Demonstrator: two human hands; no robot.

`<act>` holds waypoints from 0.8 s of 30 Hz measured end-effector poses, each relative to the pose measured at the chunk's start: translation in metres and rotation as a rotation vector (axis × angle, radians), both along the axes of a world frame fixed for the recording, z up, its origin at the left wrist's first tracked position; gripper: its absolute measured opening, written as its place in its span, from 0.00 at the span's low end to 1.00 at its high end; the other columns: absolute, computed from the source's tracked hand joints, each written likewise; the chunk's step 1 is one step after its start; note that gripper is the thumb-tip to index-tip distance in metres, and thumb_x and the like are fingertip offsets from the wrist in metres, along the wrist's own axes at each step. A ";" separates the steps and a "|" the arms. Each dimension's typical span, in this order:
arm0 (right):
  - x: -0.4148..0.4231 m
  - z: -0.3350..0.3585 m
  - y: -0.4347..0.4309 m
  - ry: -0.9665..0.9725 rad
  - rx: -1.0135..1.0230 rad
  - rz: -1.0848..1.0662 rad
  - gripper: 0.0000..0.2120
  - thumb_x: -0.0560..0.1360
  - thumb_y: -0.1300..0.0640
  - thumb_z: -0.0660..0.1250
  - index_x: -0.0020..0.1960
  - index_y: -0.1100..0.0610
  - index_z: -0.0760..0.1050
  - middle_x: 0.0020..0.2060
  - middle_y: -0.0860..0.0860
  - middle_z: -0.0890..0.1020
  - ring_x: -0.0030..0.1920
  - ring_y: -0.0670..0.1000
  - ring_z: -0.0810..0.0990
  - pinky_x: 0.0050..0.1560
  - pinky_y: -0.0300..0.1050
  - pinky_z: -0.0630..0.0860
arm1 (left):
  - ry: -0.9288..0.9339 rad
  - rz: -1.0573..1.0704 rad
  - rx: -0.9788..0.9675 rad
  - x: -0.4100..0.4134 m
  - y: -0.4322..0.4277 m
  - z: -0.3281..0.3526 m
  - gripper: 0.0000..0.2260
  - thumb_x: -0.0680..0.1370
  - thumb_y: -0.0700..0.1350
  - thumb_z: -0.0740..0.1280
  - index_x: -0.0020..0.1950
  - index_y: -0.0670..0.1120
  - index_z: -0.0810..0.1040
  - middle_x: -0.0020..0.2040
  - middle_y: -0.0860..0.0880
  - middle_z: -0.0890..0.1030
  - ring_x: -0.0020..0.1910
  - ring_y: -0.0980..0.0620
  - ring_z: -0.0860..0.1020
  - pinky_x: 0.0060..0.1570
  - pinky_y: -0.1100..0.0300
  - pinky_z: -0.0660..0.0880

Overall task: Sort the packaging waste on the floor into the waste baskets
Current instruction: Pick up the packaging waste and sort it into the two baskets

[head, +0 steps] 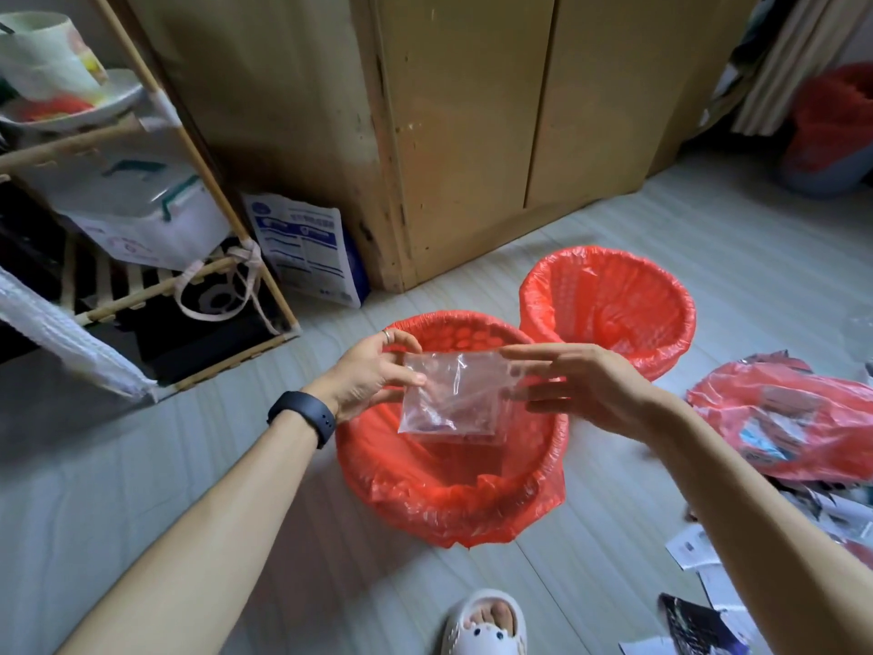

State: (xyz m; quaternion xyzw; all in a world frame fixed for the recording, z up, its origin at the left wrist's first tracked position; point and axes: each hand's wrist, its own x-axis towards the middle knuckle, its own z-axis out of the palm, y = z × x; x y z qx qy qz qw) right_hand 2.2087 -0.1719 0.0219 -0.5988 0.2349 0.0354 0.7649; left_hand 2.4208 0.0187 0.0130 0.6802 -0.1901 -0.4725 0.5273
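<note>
A small clear plastic bag (451, 394), creased and see-through, hangs in the air directly above the nearer round waste basket lined with a red plastic bag (444, 508). The left hand (373, 375) pinches the bag's left edge between thumb and curled fingers. The right hand (571, 385) reaches to the bag's upper right corner with fingers stretched nearly straight; whether they pinch it or only touch it I cannot tell. Inside the nearer basket only the red liner shows, partly hidden by the clear bag.

Just behind it, to the right and touching it at the rim, stands a second round waste basket with a red liner (609, 304); its inside also shows wrinkled red plastic.

On the pale striped floor (141, 489) at the right lies a loose red plastic sack (793, 418) with printed wrappers showing through it, and beside it scattered paper scraps and wrappers (694, 555). A third red-lined blue basket (831, 134) stands well apart, by the tan wooden cupboard (472, 134).
</note>
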 end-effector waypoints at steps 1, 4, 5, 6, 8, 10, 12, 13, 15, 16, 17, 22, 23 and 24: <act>0.000 0.000 -0.001 0.005 0.027 0.023 0.16 0.78 0.55 0.62 0.61 0.51 0.82 0.60 0.51 0.83 0.59 0.59 0.81 0.64 0.57 0.74 | -0.056 -0.003 -0.002 0.002 -0.002 0.000 0.17 0.71 0.26 0.71 0.51 0.45 0.75 0.45 0.45 0.81 0.42 0.47 0.83 0.39 0.57 0.82; 0.010 -0.012 0.008 0.028 -0.219 -0.014 0.13 0.72 0.50 0.75 0.54 0.52 0.82 0.54 0.50 0.84 0.51 0.53 0.84 0.56 0.54 0.80 | -0.273 -0.025 -0.003 0.003 -0.009 0.000 0.15 0.71 0.29 0.73 0.48 0.46 0.77 0.47 0.44 0.79 0.44 0.45 0.81 0.42 0.51 0.81; 0.015 -0.018 0.011 0.019 -0.391 -0.085 0.11 0.70 0.52 0.78 0.50 0.52 0.82 0.51 0.50 0.84 0.48 0.52 0.84 0.55 0.55 0.82 | -0.336 -0.013 -0.005 0.001 -0.011 -0.002 0.14 0.71 0.30 0.73 0.47 0.47 0.77 0.46 0.45 0.79 0.45 0.46 0.80 0.44 0.48 0.81; 0.020 -0.023 0.013 0.002 -0.553 -0.147 0.11 0.68 0.54 0.80 0.47 0.50 0.82 0.49 0.48 0.84 0.47 0.51 0.84 0.53 0.55 0.82 | -0.393 0.005 -0.007 0.001 -0.013 -0.006 0.13 0.70 0.31 0.74 0.46 0.47 0.78 0.45 0.46 0.79 0.45 0.47 0.80 0.46 0.45 0.81; 0.026 -0.034 0.015 -0.039 -0.739 -0.221 0.11 0.66 0.57 0.80 0.45 0.47 0.82 0.47 0.44 0.84 0.44 0.45 0.83 0.48 0.47 0.81 | -0.502 0.031 0.004 0.000 -0.014 -0.015 0.12 0.69 0.34 0.75 0.43 0.49 0.79 0.43 0.50 0.80 0.45 0.50 0.80 0.50 0.43 0.81; 0.029 -0.040 0.018 -0.065 -0.810 -0.249 0.11 0.67 0.58 0.79 0.45 0.46 0.82 0.46 0.41 0.84 0.42 0.38 0.82 0.44 0.36 0.75 | -0.576 0.010 0.044 -0.001 -0.013 -0.023 0.09 0.69 0.40 0.76 0.42 0.52 0.80 0.42 0.53 0.80 0.44 0.51 0.80 0.52 0.46 0.80; 0.031 -0.045 0.024 -0.065 -0.869 -0.242 0.10 0.69 0.58 0.77 0.46 0.46 0.82 0.45 0.40 0.84 0.39 0.36 0.80 0.42 0.31 0.72 | -0.647 -0.046 0.090 -0.004 -0.009 -0.030 0.07 0.70 0.42 0.74 0.42 0.53 0.81 0.44 0.54 0.81 0.45 0.55 0.79 0.54 0.54 0.77; 0.032 -0.049 0.028 -0.058 -0.907 -0.231 0.10 0.70 0.58 0.76 0.47 0.46 0.82 0.46 0.40 0.84 0.40 0.37 0.80 0.44 0.32 0.73 | -0.732 -0.055 0.110 -0.005 -0.005 -0.034 0.06 0.71 0.42 0.74 0.43 0.53 0.81 0.47 0.55 0.81 0.48 0.57 0.78 0.55 0.59 0.74; 0.036 -0.054 0.031 -0.024 -1.016 -0.197 0.10 0.71 0.59 0.74 0.49 0.48 0.82 0.49 0.43 0.84 0.45 0.44 0.82 0.49 0.39 0.76 | -0.987 0.000 0.162 -0.006 0.005 -0.043 0.06 0.71 0.44 0.72 0.45 0.55 0.81 0.54 0.56 0.78 0.56 0.57 0.74 0.59 0.62 0.67; 0.038 -0.057 0.032 0.003 -1.090 -0.160 0.11 0.71 0.60 0.72 0.50 0.48 0.82 0.50 0.44 0.84 0.47 0.47 0.81 0.50 0.42 0.76 | -1.111 0.039 0.204 -0.006 0.011 -0.049 0.07 0.71 0.44 0.71 0.46 0.56 0.81 0.58 0.56 0.77 0.60 0.56 0.71 0.62 0.61 0.65; 0.041 -0.061 0.034 0.029 -1.168 -0.108 0.12 0.71 0.60 0.72 0.52 0.48 0.81 0.50 0.46 0.83 0.49 0.50 0.81 0.50 0.45 0.76 | -1.205 0.058 0.264 -0.005 0.017 -0.057 0.09 0.71 0.45 0.71 0.48 0.57 0.81 0.62 0.55 0.75 0.65 0.54 0.68 0.65 0.59 0.63; 0.061 -0.079 0.058 0.216 -1.385 0.149 0.20 0.74 0.61 0.63 0.64 0.49 0.68 0.47 0.53 0.77 0.46 0.65 0.81 0.37 0.51 0.72 | -1.100 0.080 0.497 -0.021 0.028 -0.079 0.20 0.72 0.40 0.65 0.61 0.57 0.75 0.76 0.54 0.58 0.69 0.42 0.67 0.63 0.47 0.73; 0.064 -0.083 0.063 0.249 -1.387 0.173 0.21 0.75 0.60 0.62 0.67 0.49 0.63 0.45 0.55 0.77 0.45 0.66 0.81 0.36 0.51 0.70 | -1.068 0.098 0.522 -0.023 0.028 -0.078 0.23 0.72 0.37 0.63 0.62 0.57 0.73 0.77 0.56 0.56 0.64 0.41 0.71 0.56 0.48 0.76; 0.067 -0.088 0.066 0.282 -1.375 0.195 0.22 0.76 0.58 0.62 0.68 0.50 0.61 0.45 0.56 0.78 0.45 0.66 0.81 0.37 0.51 0.69 | -1.045 0.097 0.541 -0.026 0.027 -0.077 0.24 0.71 0.35 0.61 0.63 0.57 0.72 0.77 0.58 0.54 0.59 0.41 0.74 0.52 0.48 0.77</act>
